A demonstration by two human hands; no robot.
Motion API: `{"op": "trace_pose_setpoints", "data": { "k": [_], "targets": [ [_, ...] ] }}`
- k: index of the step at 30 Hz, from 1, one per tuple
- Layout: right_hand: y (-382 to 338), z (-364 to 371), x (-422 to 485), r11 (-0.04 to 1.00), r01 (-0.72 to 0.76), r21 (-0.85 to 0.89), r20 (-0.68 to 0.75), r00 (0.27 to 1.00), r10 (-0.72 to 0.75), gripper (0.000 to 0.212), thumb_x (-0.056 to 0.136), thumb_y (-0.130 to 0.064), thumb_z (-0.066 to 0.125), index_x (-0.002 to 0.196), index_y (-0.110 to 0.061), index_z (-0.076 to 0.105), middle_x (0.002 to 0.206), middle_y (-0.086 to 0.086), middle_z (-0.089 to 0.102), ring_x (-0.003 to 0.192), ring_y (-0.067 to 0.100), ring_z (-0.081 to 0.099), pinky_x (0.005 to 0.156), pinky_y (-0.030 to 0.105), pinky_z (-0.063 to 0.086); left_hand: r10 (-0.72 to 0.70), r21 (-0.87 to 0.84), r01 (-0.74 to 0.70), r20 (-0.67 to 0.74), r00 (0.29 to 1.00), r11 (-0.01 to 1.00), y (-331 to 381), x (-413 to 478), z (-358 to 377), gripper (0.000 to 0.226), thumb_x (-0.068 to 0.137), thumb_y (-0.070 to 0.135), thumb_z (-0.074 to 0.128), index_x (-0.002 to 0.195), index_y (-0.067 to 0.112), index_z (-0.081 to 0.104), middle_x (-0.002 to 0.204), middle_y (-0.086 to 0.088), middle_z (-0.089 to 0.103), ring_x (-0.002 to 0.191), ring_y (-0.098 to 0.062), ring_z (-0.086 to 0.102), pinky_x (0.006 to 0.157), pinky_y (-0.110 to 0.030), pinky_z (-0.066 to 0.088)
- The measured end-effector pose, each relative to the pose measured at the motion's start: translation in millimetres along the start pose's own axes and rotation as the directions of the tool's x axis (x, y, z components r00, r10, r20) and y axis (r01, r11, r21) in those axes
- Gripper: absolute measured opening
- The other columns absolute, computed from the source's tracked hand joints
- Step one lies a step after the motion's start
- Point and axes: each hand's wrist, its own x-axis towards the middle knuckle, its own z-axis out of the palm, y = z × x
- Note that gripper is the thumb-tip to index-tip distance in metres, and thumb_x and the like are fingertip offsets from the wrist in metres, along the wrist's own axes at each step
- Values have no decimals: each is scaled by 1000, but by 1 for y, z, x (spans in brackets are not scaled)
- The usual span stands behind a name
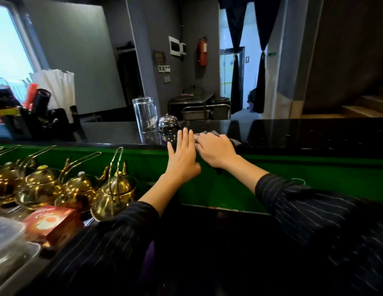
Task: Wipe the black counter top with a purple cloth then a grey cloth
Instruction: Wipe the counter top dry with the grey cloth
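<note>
The black counter top (293, 133) runs across the middle of the head view, above a green front panel. A grey cloth (234, 141) lies on it near the front edge, mostly covered by my right hand (215, 151), which presses down on it with fingers curled over the fabric. My left hand (183, 155) rests flat beside it, fingers straight and together, palm on the counter's edge, holding nothing. A strip of purple (148, 256), possibly the purple cloth, shows low down between my dark striped sleeves.
A silver call bell (168, 122) and an upturned glass jug (145, 114) stand just left of my hands. Several brass teapots (113, 193) crowd the lower shelf at left, with a red box (51, 223) and plastic tubs. Straws and bottles fill the far left.
</note>
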Motion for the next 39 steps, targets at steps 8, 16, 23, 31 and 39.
{"op": "trace_pose_setpoints", "data": {
  "k": [8,16,23,31,39],
  "targets": [
    [151,-42,-126,933,-324,-155,-268,923,276,47,95,-39,29,122,-22,64,120,-1,68,111,21,61,91,42,42,219,50,-230,160,962,972,78,11,22,103,81,34,63,150,13,-10,160,-9,-9,147,-30,-13,114,-60,-4],
    [118,-39,-108,824,-541,-168,-218,836,504,42,96,-32,32,113,-13,65,119,9,66,113,28,57,99,45,33,129,142,-218,466,875,966,103,39,-6,110,75,32,73,151,23,-7,161,-5,-5,147,-34,-1,114,-61,7],
    [100,-38,-116,972,-231,-41,-187,958,219,40,99,-32,31,121,-17,61,123,4,64,116,25,55,98,44,36,-31,265,-148,572,820,953,121,55,-21,97,80,30,67,150,11,2,157,-13,17,141,-33,28,114,-46,31],
    [257,-95,-215,903,-419,-99,-184,899,397,45,99,-33,25,126,-22,59,129,-1,62,121,19,54,100,41,37,44,31,-56,288,957,998,254,48,-9,47,89,25,40,133,6,38,144,-18,38,138,-37,27,109,-68,12],
    [414,-168,-277,704,-687,-177,205,674,710,52,99,-25,17,147,-24,34,154,-2,35,142,23,30,110,53,27,212,-59,-204,205,956,977,338,55,45,50,97,47,15,146,37,24,155,-5,28,143,-31,25,107,-68,15]
  ]
}}
